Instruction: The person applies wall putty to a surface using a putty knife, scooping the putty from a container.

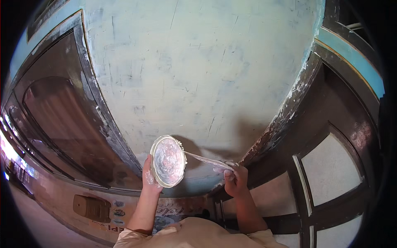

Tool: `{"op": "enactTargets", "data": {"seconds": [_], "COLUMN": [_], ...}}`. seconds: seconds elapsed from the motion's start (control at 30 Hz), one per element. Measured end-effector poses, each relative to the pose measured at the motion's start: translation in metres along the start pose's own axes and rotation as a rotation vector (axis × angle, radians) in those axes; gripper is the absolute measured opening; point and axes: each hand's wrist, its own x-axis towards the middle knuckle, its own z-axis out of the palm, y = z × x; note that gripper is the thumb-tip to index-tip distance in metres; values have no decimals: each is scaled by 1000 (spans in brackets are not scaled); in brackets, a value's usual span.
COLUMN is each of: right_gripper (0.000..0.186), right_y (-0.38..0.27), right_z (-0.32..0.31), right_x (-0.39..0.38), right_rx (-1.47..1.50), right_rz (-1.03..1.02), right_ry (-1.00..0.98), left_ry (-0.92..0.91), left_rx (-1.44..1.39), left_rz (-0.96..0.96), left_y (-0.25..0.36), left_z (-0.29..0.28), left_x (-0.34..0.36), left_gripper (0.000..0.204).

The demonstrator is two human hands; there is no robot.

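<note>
Our left hand (150, 177) grips the dish (168, 162); our right hand (237, 181) pinches the scraper (207, 160), its long axis running toward ten o'clock, to the dish's rim.

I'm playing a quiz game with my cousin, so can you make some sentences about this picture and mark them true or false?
1. The left hand holds a white-smeared round disc. True.
2. The right hand is empty. False: it holds a thin flat tool.
3. The wall ahead is bright red. False: it is pale, with bluish patches.
4. A brown container shows at lower left. True.
5. Both hands wear gloves. False: they are bare.
</note>
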Motion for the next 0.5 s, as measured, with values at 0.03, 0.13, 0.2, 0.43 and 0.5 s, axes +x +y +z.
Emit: {"op": "enactTargets", "data": {"seconds": [0.03, 0.13, 0.2, 0.43, 0.5], "right_gripper": [22, 24, 25, 28, 29], "right_y": [-2, 2, 2, -3, -2], "right_z": [1, 6, 6, 6, 7], "right_x": [1, 0, -1, 2, 1], "right_rx": [9, 42, 61, -40, -28], "right_rz": [-16, -47, -63, -163, -169], "right_ry": [-5, 2, 15, -37, -35], "left_ry": [26, 45, 35, 112, 144], "left_rx": [-4, -3, 1, 5, 22], "left_rz": [14, 33, 33, 64, 77], "left_y": [0, 2, 4, 7, 8], "left_z": [-4, -7, -6, -7, -12], "left_x": [1, 1, 0, -3, -2], "left_gripper": [56, 55, 54, 47, 46]}}
